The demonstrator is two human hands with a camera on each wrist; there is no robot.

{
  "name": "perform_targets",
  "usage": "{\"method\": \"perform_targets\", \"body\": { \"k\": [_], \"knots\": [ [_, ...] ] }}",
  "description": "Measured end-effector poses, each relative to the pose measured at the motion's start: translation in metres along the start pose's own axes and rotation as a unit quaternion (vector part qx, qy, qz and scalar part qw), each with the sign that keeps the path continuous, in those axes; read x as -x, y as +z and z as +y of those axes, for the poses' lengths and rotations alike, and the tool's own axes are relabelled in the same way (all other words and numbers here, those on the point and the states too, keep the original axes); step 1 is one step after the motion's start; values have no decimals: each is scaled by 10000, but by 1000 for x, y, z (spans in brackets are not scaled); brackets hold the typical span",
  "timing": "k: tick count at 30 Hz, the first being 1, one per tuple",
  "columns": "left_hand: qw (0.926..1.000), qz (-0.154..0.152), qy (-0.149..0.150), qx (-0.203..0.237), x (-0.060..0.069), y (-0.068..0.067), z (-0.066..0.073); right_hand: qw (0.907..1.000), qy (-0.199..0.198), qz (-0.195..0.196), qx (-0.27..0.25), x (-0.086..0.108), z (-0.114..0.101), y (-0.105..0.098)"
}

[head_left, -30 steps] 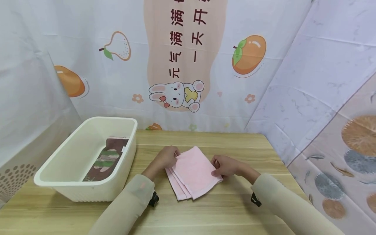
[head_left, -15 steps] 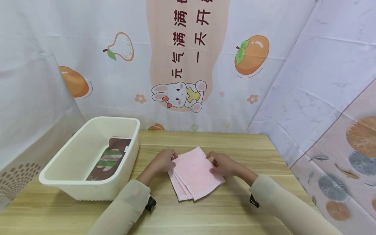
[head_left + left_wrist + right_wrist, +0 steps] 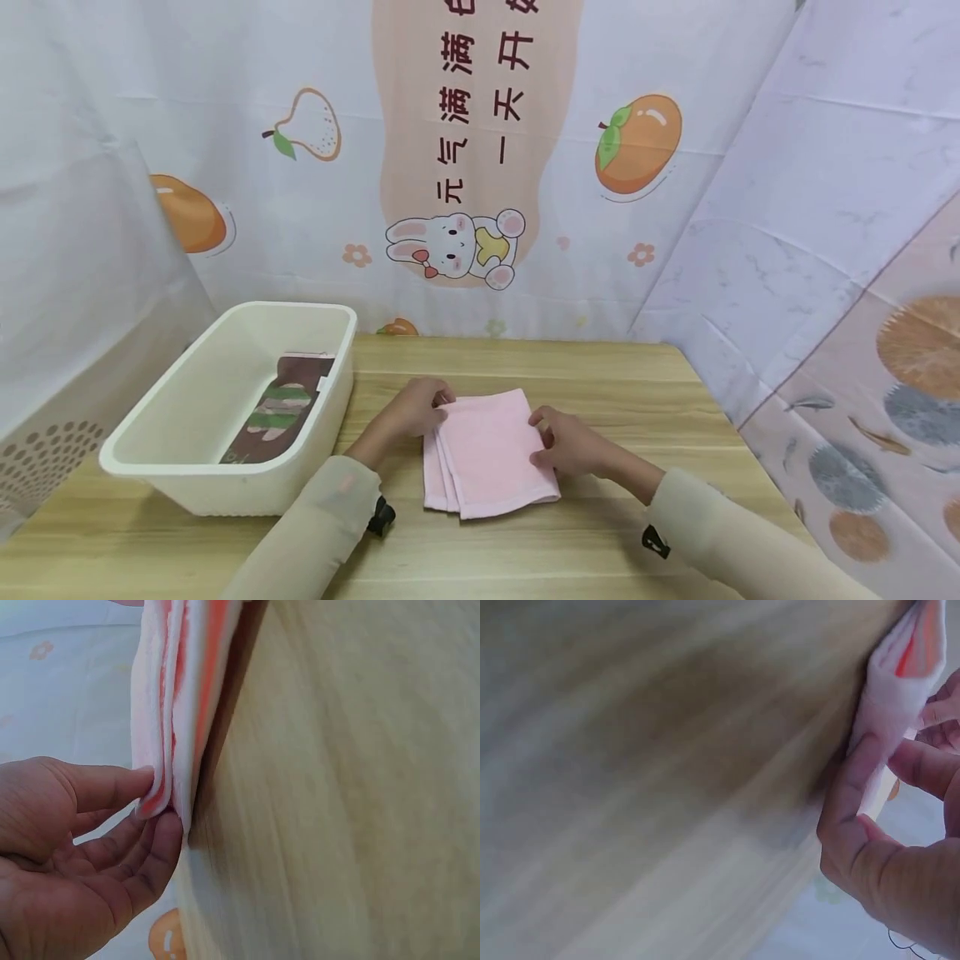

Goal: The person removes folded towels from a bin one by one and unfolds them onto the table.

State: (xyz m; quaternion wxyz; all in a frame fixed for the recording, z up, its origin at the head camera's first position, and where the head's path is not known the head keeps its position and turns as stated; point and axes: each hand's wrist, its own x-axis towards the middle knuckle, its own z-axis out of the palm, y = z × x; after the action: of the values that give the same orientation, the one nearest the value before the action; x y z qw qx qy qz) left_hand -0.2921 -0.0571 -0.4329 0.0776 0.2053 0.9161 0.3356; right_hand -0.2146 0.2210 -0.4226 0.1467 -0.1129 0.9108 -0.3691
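Note:
A folded pink towel (image 3: 497,457) lies flat on the wooden table in the head view, its layers slightly fanned along the left side. At its upper left edge, my left hand (image 3: 415,408) pinches the towel; the left wrist view shows the thumb side and the fingers (image 3: 161,851) on either side of the layers. My right hand (image 3: 576,443) holds the opposite edge between thumb and fingers. The right wrist view gives a close look at that rounded fold of towel (image 3: 891,705), with the right hand (image 3: 900,847) around it.
To the left stands a white plastic basket (image 3: 318,454). Inside it lies a brown cloth (image 3: 279,408) with green stripes. A printed curtain (image 3: 600,250) hangs behind the wooden table (image 3: 555,558), and more sheeting hangs along both sides.
The towel has turned clockwise on the table, so its lower edge now runs nearly level with the table front. Both hands stay at its sides; the right has shifted slightly along its edge.

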Motion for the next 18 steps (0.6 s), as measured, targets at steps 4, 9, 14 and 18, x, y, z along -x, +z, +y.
{"method": "perform_targets", "body": {
  "k": [4,9,14,18],
  "knots": [
    [9999,48,43,77,4,-1,-1,9967,-341,204,714,-9,-2,-4],
    [9995,146,30,271,10,-2,-2,9748,-1188,563,1804,-25,-11,-3],
    [9993,141,50,338,12,-4,-6,9525,-1885,556,2325,-45,-30,0],
    [9996,91,38,248,10,-6,-8,9443,-2144,307,2477,-63,-47,4]
  ]
}}
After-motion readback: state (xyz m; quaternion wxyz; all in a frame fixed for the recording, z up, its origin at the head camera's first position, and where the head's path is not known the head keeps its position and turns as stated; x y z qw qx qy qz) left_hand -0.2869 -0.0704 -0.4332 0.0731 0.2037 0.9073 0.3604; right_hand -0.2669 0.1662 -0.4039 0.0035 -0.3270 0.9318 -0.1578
